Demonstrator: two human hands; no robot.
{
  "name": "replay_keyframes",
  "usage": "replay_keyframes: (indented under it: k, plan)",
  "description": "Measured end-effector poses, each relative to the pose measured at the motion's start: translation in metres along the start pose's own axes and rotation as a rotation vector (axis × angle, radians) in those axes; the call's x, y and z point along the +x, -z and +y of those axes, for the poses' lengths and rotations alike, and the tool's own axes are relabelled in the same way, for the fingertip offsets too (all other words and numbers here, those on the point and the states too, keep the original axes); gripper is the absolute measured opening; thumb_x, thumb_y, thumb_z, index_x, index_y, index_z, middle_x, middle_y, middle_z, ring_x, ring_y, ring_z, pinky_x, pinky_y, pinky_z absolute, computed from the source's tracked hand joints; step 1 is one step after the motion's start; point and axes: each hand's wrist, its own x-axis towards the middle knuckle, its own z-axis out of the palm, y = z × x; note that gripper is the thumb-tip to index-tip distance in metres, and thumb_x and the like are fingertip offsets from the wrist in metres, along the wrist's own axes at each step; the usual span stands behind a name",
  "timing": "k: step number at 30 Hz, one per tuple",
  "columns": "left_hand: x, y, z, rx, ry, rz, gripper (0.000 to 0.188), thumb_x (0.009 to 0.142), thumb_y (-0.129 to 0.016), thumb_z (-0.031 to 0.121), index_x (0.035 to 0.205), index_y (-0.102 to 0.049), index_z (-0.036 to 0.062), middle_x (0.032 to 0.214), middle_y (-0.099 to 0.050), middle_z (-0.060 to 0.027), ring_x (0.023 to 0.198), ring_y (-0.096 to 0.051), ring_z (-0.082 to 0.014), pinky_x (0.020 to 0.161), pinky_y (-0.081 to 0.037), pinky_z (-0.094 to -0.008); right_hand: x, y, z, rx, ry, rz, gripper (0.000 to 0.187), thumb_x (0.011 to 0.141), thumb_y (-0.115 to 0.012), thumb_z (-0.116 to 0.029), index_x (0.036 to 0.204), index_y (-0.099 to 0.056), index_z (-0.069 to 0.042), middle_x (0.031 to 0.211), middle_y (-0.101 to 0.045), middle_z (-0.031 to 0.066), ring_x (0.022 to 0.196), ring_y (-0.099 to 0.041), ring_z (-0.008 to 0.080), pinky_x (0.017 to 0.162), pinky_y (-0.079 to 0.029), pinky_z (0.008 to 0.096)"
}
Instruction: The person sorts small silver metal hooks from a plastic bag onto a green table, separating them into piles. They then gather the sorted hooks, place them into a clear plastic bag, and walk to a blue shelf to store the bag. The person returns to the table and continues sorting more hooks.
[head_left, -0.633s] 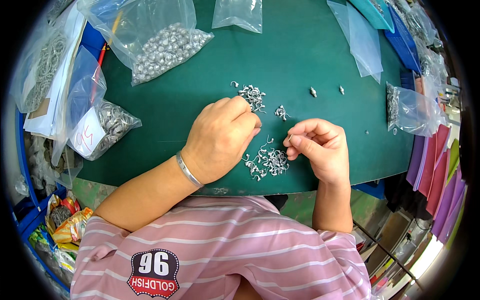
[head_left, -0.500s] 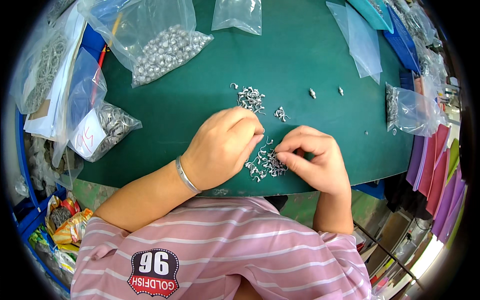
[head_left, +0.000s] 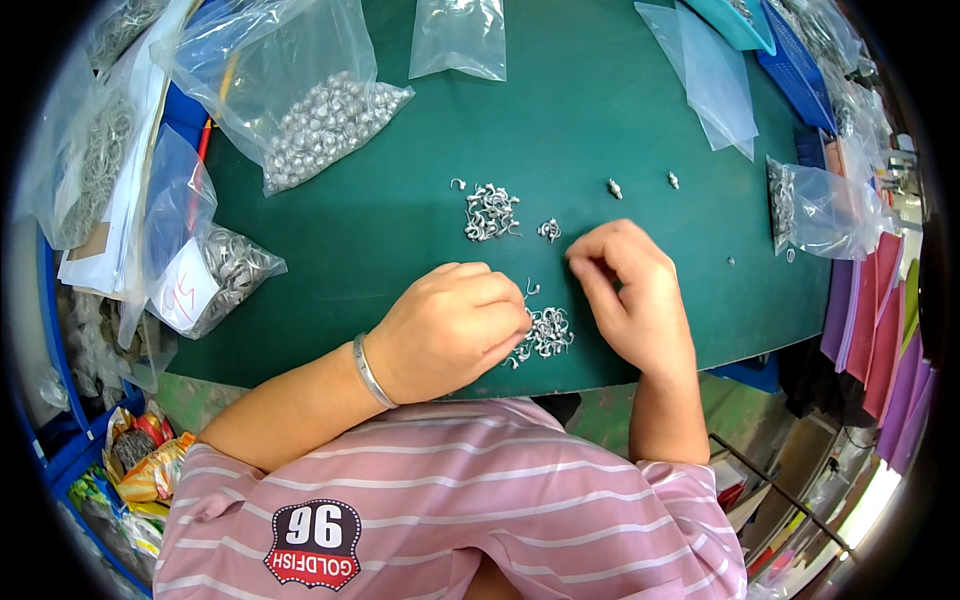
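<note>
At the far left lay a bag of rings (head_left: 228, 272) on the green mat (head_left: 380, 210), and above it a larger bag of silver beads (head_left: 320, 125). The left hand (head_left: 450, 330), a bangle (head_left: 368, 372) at its wrist, rested curled on the mat, its fingertips pinching a small metal hook (head_left: 530, 290) that stuck up just above them. Beside it, touching the fingers, sat a pile of hooks (head_left: 545, 335) near the mat's front edge. A second pile (head_left: 490, 212) lay farther back. The right hand (head_left: 635, 295) was loosely curled, fingers bent together; whether it held anything could not be told. At right lay another bag (head_left: 820, 210).
</note>
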Motion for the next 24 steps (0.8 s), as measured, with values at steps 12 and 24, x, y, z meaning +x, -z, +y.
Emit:
replay_keyframes:
  k: [12, 24]
  plan:
    - [0.05, -0.004, -0.011, 0.454, 0.11, 0.067, 0.013, 0.074, -0.072, 0.005, 0.086, -0.067, 0.0083, 0.089, -0.054, -0.0032, 0.085, -0.054, -0.0234, 0.074, -0.039, -0.0378, 0.01, -0.017, 0.005, -0.16, 0.131, 0.125, 0.02, 0.073, -0.076, -0.005, 0.087, -0.063, -0.002, 0.087, -0.058, 0.0109, 0.081, -0.058, 0.0316, 0.071, -0.049, 0.0404]
    - [0.044, 0.007, -0.007, 0.3, 0.049, 0.243, 0.016, 0.071, -0.072, -0.003, 0.079, -0.062, 0.0072, 0.08, -0.066, -0.0049, 0.075, -0.061, -0.0231, 0.071, -0.047, -0.0345, 0.002, -0.002, 0.003, 0.104, -0.067, 0.214, 0.01, 0.079, -0.07, 0.002, 0.088, -0.068, -0.001, 0.074, -0.064, 0.0099, 0.065, -0.064, 0.0191, 0.058, -0.051, 0.0285]
